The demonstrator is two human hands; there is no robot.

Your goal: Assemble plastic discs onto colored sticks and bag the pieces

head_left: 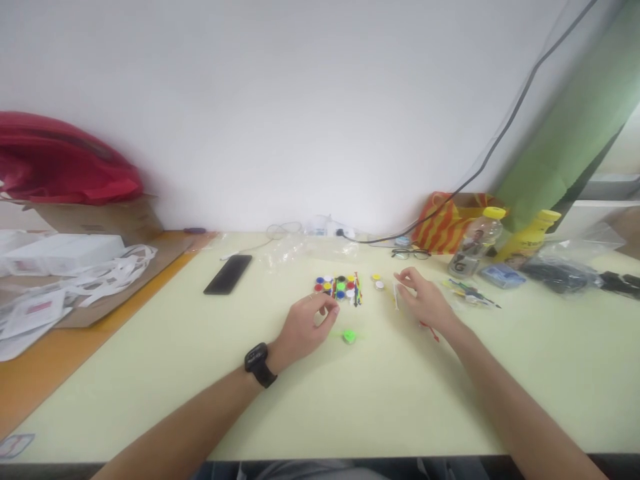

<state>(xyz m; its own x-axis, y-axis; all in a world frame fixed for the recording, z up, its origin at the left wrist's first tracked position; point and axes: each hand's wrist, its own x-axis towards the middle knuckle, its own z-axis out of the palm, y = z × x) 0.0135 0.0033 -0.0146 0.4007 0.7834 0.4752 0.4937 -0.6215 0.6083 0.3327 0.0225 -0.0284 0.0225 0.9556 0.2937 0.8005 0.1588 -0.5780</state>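
My left hand (pixel 309 327), with a black watch (pixel 260 365) on the wrist, hovers by the near edge of a group of coloured discs (pixel 341 287). Its thumb and index finger close into a pinch; anything between the tips is too small to make out. A bright green disc-like piece (pixel 349 337) lies just to its right, a thin green line across it. Curved fingers of my right hand (pixel 420 297) look apart, beside a thin white stick (pixel 397 297). A red stick (pixel 431 331) shows partly below that hand. Yellow and white discs (pixel 378 282) sit to its left.
A black phone (pixel 228 274) lies at left, near white boxes (pixel 65 253) on cardboard. Behind are clear plastic, cables and glasses (pixel 411 254). At right stand a clear bottle (pixel 477 243), a yellow bottle (pixel 527 238) and a striped bag (pixel 435 225), with bagged coloured sticks (pixel 467 293) in front.
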